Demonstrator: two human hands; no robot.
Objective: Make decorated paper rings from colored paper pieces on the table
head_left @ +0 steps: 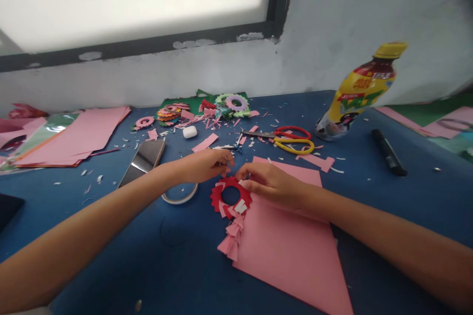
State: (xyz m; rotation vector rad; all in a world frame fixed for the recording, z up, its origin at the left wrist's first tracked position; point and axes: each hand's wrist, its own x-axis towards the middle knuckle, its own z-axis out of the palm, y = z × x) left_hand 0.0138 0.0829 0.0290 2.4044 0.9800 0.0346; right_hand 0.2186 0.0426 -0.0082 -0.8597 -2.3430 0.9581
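A red paper ring (216, 198) with a toothed edge and pink and white bits on it lies on the blue table, partly against a large pink sheet (284, 256). My right hand (273, 183) is at the ring's upper right edge, thumb and forefinger closed on it. Just above the ring is my left hand (209, 165), its fingers curled together; what they hold, if anything, is too small to make out. Below the ring lies a cluster of folded pink paper pieces (232, 240). A white tape roll (180, 202) lies under my left forearm.
Scissors (295, 146) with red and yellow handles lie beyond my right hand. A yellow drink bottle (356, 93) stands near a black marker-like object (389, 152). A phone (142, 161), white case (189, 132), pink sheets (81, 133), finished paper rings (236, 103) and scraps surround the hands.
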